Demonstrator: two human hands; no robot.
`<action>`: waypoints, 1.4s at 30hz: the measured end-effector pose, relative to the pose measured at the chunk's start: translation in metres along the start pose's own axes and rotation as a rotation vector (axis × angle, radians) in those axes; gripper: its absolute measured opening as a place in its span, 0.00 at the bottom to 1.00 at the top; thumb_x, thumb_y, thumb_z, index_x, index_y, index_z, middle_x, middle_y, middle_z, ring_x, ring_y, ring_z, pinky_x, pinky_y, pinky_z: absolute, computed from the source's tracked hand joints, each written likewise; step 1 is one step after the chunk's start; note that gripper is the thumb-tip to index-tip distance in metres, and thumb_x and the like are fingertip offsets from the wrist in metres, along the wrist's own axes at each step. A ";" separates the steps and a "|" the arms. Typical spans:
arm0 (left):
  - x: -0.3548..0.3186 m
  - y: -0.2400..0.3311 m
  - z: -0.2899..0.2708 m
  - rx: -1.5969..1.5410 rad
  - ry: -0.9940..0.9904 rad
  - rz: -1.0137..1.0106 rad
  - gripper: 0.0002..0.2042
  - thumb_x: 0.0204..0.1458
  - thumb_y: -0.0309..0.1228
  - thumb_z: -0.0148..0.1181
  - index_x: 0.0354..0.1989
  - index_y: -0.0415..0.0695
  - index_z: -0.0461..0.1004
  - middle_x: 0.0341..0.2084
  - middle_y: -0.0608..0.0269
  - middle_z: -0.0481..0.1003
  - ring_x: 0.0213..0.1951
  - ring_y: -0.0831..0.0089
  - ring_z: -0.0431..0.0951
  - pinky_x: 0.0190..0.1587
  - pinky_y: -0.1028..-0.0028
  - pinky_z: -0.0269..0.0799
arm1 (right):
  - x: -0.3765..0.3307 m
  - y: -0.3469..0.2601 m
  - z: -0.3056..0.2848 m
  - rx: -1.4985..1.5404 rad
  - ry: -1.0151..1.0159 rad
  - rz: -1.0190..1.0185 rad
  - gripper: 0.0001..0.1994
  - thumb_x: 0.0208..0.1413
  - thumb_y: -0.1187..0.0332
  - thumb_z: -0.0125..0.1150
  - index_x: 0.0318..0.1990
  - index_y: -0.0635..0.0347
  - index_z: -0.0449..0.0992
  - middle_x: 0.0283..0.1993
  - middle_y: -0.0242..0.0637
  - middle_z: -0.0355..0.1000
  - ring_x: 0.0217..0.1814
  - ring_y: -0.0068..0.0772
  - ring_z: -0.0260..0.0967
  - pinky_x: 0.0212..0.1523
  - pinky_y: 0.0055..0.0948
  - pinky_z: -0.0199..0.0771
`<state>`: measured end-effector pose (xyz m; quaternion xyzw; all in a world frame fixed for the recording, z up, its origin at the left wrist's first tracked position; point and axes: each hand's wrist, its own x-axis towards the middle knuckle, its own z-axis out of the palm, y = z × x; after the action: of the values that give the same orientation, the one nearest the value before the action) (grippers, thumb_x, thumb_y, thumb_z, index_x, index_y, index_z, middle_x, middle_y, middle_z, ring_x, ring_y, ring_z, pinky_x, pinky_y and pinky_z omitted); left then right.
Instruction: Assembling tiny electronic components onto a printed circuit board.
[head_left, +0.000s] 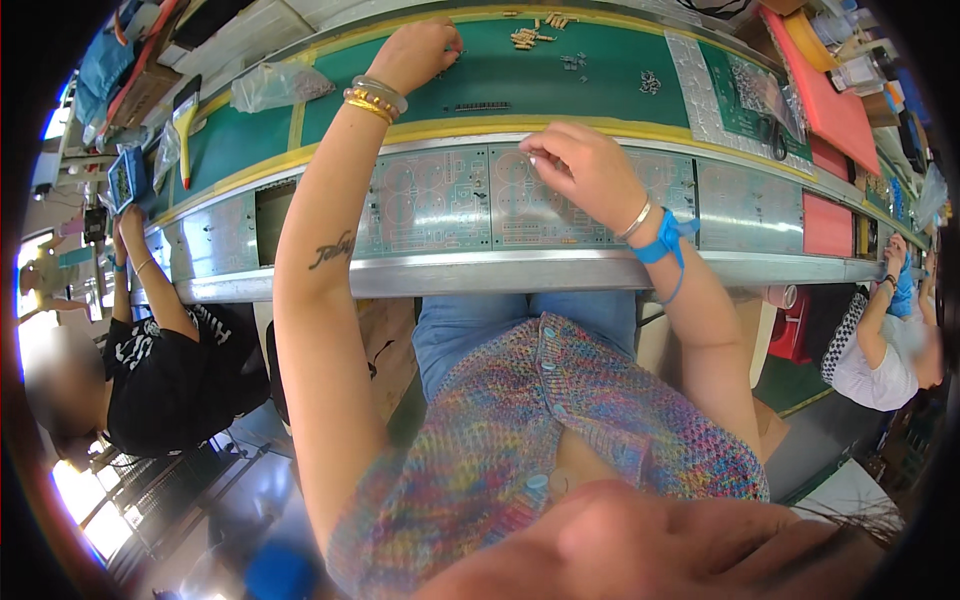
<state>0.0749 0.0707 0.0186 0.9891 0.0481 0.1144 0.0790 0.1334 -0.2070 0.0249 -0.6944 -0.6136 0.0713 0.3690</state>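
Observation:
My left hand (415, 55) is over the green mat (560, 100), its fingers curled together near the mat's surface. Small dark bits show at its fingertips, too small to name. My right hand (580, 168) hovers above a grey printed circuit board (590, 225), thumb and fingers drawn into a pinch; whether a small part sits between them is hard to see. Another circuit board (425, 205) lies to its left in the metal rail. Between and beyond the hands lie a dark strip of small parts (483, 106), tan cylindrical components (530, 38) and small silvery parts (650, 82).
A clear plastic bag (280, 88) and a yellow-handled brush (183, 130) lie at the left of the mat. Bubble wrap (700, 90) and pink foam (830, 95) are at the right. A metal rail (470, 275) runs along the front. Co-workers sit on both sides.

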 end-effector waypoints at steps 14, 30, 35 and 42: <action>0.032 0.001 -0.002 0.141 -0.217 0.060 0.04 0.41 0.27 0.58 0.26 0.42 0.74 0.28 0.56 0.75 0.34 0.57 0.76 0.38 0.64 0.72 | -0.002 0.009 0.003 0.058 0.074 0.009 0.08 0.48 0.74 0.59 0.37 0.59 0.75 0.31 0.35 0.70 0.31 0.34 0.69 0.32 0.28 0.70; -0.132 0.105 -0.038 -0.674 -0.062 -0.146 0.04 0.38 0.22 0.60 0.24 0.39 0.72 0.24 0.60 0.72 0.28 0.68 0.75 0.34 0.73 0.72 | -0.004 0.002 0.005 0.144 0.075 0.022 0.06 0.49 0.70 0.58 0.35 0.58 0.75 0.31 0.35 0.72 0.33 0.38 0.70 0.33 0.33 0.70; -0.170 0.124 -0.021 -0.573 -0.090 -0.259 0.05 0.36 0.23 0.61 0.24 0.40 0.73 0.31 0.59 0.73 0.36 0.60 0.72 0.42 0.67 0.69 | -0.005 0.008 0.008 0.123 0.056 -0.003 0.07 0.53 0.72 0.57 0.39 0.59 0.75 0.33 0.34 0.71 0.33 0.31 0.70 0.34 0.26 0.71; -0.176 0.129 -0.017 -0.493 -0.060 -0.219 0.05 0.38 0.24 0.61 0.26 0.41 0.75 0.32 0.60 0.71 0.38 0.60 0.70 0.44 0.66 0.66 | -0.006 0.015 0.014 0.089 0.078 0.007 0.08 0.53 0.71 0.57 0.40 0.58 0.75 0.34 0.34 0.72 0.32 0.31 0.71 0.34 0.26 0.72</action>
<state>-0.0892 -0.0738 0.0178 0.9319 0.1232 0.0839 0.3306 0.1360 -0.2063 0.0040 -0.6817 -0.5927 0.0727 0.4227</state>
